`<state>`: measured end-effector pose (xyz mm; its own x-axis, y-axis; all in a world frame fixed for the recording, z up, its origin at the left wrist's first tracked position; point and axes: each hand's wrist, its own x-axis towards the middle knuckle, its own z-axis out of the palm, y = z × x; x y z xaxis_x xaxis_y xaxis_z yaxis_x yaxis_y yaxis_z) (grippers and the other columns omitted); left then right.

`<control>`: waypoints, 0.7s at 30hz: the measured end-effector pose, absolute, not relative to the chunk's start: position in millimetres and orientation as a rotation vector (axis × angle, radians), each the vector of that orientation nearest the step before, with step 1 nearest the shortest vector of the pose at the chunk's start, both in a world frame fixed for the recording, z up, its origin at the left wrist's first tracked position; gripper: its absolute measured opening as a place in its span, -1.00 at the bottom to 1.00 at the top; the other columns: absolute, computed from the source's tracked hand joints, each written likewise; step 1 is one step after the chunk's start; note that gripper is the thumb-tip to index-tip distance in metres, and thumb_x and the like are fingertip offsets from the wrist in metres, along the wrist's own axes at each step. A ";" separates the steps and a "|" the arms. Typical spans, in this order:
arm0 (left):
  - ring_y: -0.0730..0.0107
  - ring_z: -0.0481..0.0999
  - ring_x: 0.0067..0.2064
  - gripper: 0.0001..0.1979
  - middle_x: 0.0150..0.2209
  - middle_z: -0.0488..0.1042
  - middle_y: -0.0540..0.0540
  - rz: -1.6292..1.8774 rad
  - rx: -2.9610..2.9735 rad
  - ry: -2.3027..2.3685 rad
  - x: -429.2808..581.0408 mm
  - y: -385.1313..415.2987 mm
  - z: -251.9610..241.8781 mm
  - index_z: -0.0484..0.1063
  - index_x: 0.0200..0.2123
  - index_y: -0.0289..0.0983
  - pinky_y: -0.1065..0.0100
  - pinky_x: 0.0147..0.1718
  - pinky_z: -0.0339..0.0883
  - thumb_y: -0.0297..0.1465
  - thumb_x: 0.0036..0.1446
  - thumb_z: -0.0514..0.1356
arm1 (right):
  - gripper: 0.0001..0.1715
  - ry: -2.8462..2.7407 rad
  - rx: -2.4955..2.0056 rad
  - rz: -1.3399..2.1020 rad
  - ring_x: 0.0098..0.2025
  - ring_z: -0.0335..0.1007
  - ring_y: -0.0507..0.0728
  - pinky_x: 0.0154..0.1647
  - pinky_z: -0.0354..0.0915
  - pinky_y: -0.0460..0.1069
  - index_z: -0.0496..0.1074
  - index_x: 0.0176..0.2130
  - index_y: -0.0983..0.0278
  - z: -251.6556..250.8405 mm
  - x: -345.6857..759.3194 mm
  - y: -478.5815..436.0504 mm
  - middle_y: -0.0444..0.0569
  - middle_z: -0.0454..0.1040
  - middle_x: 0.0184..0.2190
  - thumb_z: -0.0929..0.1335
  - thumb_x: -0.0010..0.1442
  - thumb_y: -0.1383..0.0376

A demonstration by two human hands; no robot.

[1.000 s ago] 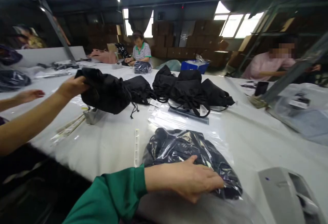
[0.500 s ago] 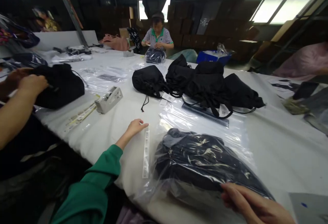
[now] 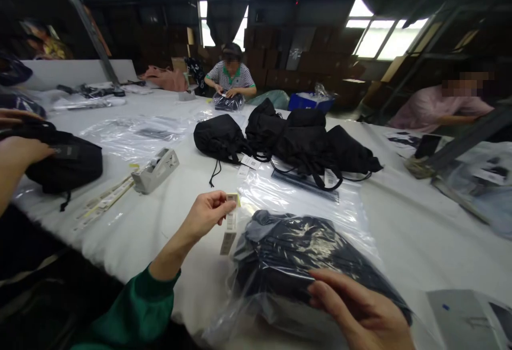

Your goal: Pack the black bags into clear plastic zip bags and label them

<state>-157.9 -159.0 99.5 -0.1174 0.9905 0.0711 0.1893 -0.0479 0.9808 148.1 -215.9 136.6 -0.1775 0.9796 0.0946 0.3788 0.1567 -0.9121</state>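
Note:
My left hand [image 3: 208, 212] pinches the upper end of a strip of barcode stickers [image 3: 229, 242], which hangs bent over the white table. Just right of it lies a clear plastic bag [image 3: 304, 251] with a dark folded item inside. My right hand [image 3: 356, 307] is at the near side of this bag, thumb and forefinger together on the plastic at its edge. Behind the bag, several black drawstring bags [image 3: 304, 136] with white tags [image 3: 250, 162] lie in a heap, partly over flat clear plastic bags [image 3: 348, 208].
A grey tape dispenser [image 3: 156, 171] stands on the left, beside more sticker strips [image 3: 106, 200]. At the far left, another person's hands hold a black bag [image 3: 76, 160]. A person in a striped shirt [image 3: 230, 80] works across the table. A grey sheet [image 3: 460, 312] lies at right.
My left hand has lifted the sticker strip off the table, and the strip now bends. My right hand keeps to the bag's near edge. The view has shifted to the right.

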 end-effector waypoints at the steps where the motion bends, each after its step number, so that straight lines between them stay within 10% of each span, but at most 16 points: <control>1: 0.57 0.22 -0.59 -0.70 -0.60 0.26 0.10 1.231 1.355 1.359 -149.6 -170.4 114.2 0.34 -0.46 -0.29 0.51 -0.62 0.08 -0.17 0.07 0.24 | -0.72 -1.673 -1.259 1.011 -0.44 0.56 0.13 -0.40 0.49 -0.12 0.61 -0.25 0.18 141.2 136.6 -216.5 -0.05 0.61 -0.44 0.44 0.08 0.08; 9: 0.52 0.27 -0.50 -0.74 -0.59 0.31 0.05 0.988 1.738 1.205 -95.1 -244.8 162.5 0.39 -0.58 -0.31 0.48 -0.50 0.14 -0.37 0.12 0.22 | -0.54 -1.564 -0.979 1.204 -0.33 0.47 0.10 -0.26 0.40 -0.04 0.53 -0.07 0.24 166.4 96.7 -223.7 -0.06 0.54 -0.35 0.51 0.02 0.15; 21: 0.48 0.32 -0.46 -0.82 -0.53 0.38 0.01 1.019 1.858 1.175 -71.0 -261.0 160.7 0.47 -0.49 -0.29 0.46 -0.47 0.16 -0.36 0.14 0.24 | -0.74 -1.485 -0.923 1.499 -0.40 0.34 0.01 -0.34 0.26 -0.10 0.54 -0.42 0.32 169.3 117.6 -251.0 -0.14 0.46 -0.49 0.50 0.05 0.15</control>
